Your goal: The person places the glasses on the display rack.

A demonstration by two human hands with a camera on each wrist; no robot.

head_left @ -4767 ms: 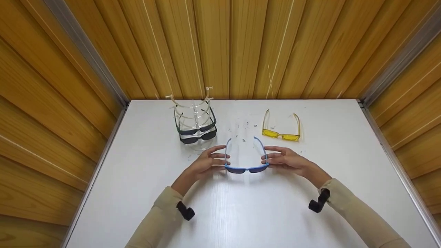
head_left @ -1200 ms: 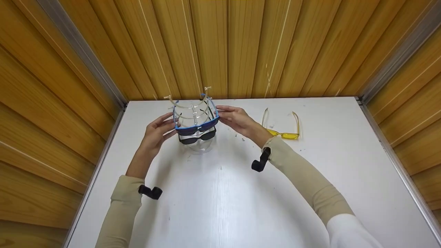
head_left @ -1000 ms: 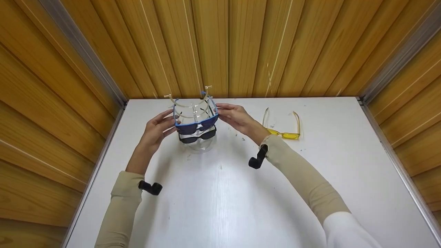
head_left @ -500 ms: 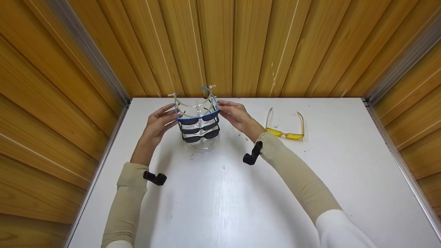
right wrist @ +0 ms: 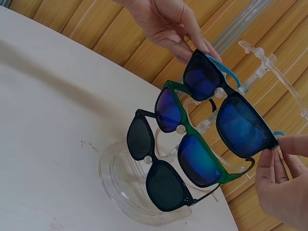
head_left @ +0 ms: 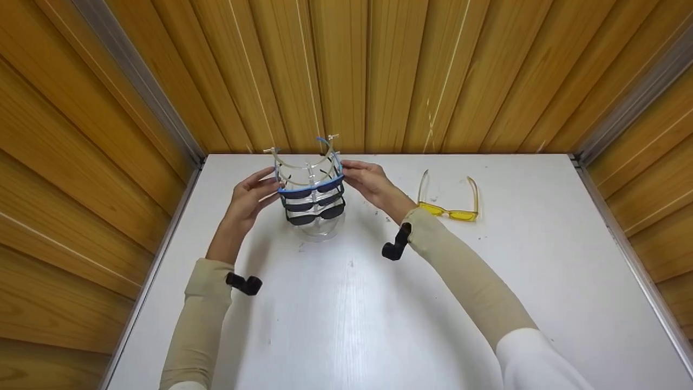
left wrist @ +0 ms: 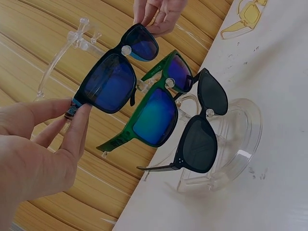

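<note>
Blue-armed sunglasses (head_left: pixel 296 193) with dark-blue lenses sit level at the clear display stand (head_left: pixel 318 235), above two other pairs. My left hand (head_left: pixel 244 201) pinches one end of the frame near the hinge, and my right hand (head_left: pixel 372 184) pinches the other. In the left wrist view, the stand's clear nose peg (left wrist: pixel 126 50) shows at the bridge of the blue-armed pair. Directly below are green sunglasses (right wrist: pixel 199 161) with mirrored lenses. Black sunglasses (left wrist: pixel 199 144) hang lowest, over the round base. The stand's top arms rise behind the held pair.
Yellow sunglasses (head_left: pixel 460 215) lie with arms unfolded on the white table (head_left: pixel 346 325), right of the stand and near my right forearm. A wood-panelled wall (head_left: pixel 390 76) rises behind the table's back edge.
Both hands have carried the blue-armed sunglasses from the table's middle leftward and back to the stand. They raised them above the green pair, then lowered them slightly in the last half second.
</note>
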